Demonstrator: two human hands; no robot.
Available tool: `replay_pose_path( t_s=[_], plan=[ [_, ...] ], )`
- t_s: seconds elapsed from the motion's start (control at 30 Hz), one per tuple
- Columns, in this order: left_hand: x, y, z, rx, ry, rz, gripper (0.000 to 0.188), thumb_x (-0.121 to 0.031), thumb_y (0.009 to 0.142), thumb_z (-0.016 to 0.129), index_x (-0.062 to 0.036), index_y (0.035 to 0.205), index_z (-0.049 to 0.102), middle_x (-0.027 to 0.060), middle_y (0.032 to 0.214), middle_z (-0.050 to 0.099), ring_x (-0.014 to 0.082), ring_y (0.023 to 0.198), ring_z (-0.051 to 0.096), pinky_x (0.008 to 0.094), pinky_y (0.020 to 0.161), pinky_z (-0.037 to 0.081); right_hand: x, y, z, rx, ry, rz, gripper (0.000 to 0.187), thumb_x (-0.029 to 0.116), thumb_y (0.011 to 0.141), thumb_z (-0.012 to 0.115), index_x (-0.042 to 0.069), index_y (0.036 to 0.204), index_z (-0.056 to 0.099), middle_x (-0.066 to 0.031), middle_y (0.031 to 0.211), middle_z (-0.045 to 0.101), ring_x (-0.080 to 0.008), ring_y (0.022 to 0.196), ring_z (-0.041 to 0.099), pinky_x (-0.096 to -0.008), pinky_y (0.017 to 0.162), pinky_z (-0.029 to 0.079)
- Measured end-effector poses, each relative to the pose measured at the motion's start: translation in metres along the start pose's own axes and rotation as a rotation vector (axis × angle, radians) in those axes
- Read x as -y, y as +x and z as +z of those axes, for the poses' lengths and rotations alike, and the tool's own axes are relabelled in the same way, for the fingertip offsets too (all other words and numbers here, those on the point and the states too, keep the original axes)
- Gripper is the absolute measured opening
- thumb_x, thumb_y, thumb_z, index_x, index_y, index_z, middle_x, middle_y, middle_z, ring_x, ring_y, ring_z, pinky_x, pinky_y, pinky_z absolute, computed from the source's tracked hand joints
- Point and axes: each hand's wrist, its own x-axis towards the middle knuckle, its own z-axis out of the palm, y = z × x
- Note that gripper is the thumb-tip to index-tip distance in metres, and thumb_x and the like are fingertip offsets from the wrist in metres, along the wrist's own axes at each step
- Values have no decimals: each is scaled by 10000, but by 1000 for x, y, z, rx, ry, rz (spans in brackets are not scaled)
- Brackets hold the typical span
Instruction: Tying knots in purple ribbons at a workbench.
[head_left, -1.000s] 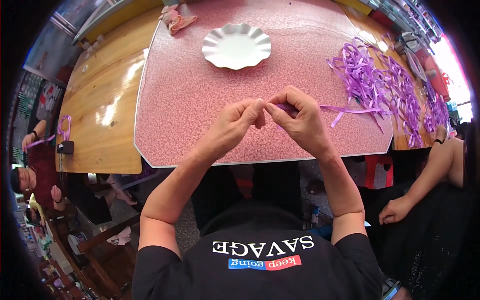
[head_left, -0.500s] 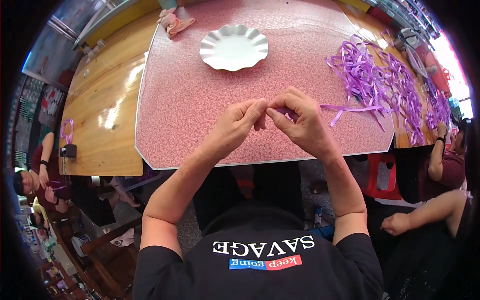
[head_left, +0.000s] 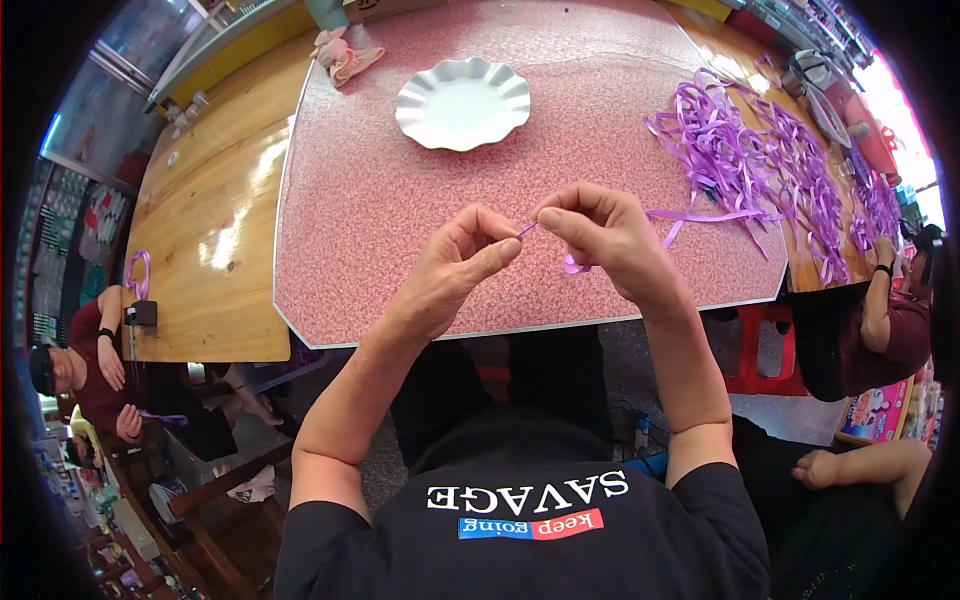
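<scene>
Over the near part of the pink speckled table mat (head_left: 380, 250), my left hand (head_left: 455, 262) pinches one end of a thin purple ribbon (head_left: 528, 229) between thumb and forefinger. A short taut stretch of it runs across to my right hand (head_left: 600, 232), whose thumb and fingers are closed on it. A loop of purple ribbon (head_left: 574, 264) hangs below the right palm. To the right a loose strand trails toward a large tangled heap of purple ribbons (head_left: 715, 140). Farther off sits a white plate with a wavy rim (head_left: 462, 105).
More ribbons spread over the wooden table (head_left: 850, 235) at right, where a person in maroon (head_left: 900, 335) works. A pink cloth (head_left: 345, 58) lies at the mat's far left corner. Another person (head_left: 95, 375) sits at left, and an arm (head_left: 870, 465) rests close at my right.
My hands have drawn slightly apart, so a short piece of ribbon now shows between them. A ribbon loop has come into sight under my right hand.
</scene>
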Motion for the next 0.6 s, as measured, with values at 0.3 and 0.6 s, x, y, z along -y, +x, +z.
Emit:
replay_pose_path(
  t_s=[0.3,0.6],
  plan=[
    [1,2,13,-170,-178,251,86,-52,892,740,-60,931,664,50,1095,689,129,984,593,289,886,472,-36,11,20,-33,434,66,170,187,936,725,46,1025,692,53,722,562,-17,517,424,-180,439,320],
    [-24,9,9,-149,1348,917,122,-42,805,724,-86,887,645,14,992,677,245,963,597,359,848,433,-26,4,18,-18,351,93,183,210,933,729,30,932,699,36,721,586,-9,526,411,-186,442,284]
  ],
)
